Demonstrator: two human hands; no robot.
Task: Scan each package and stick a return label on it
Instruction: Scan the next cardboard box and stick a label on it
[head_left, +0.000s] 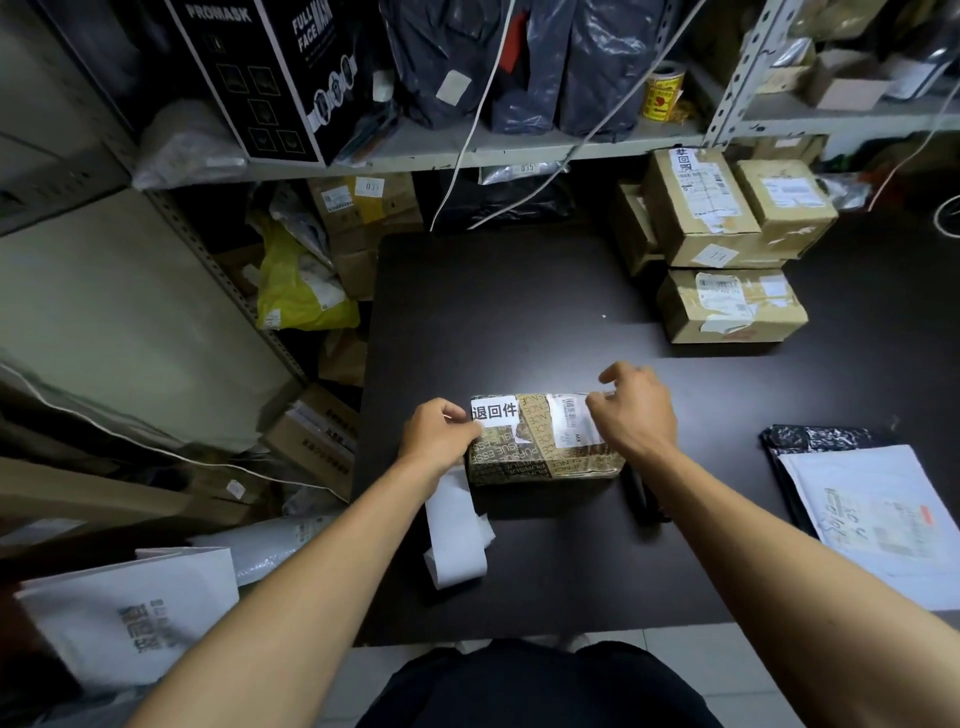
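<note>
Your package (540, 452), a brown box wrapped in printed tape, lies on the dark tabletop (519, 312) near its front edge, between your two hands. Your left hand (439, 434) sits at the package's left end, thumb and fingers curled to pinch the left edge of the white return label (494, 411), which lies over the package's far left corner. A strip of white backing paper (457, 535) hangs from under that hand and curls on the tabletop just left of the package. Your right hand (636, 410) is over the package's right end, fingers bent, the fingertips touching the clear-covered shipping label (574, 421) on its top; whether they pinch anything you cannot tell from this angle. A dark slim object (641, 496) lies on the tabletop just right of the package, partly under your right wrist. Further right, a white mailer (883, 519) rests on a black plastic bag (815, 439). At the far right of the tabletop stand stacked cardboard boxes (727, 244) with their own labels. Shelves (467, 150) behind hold dark bags and a black carton (275, 78)
</note>
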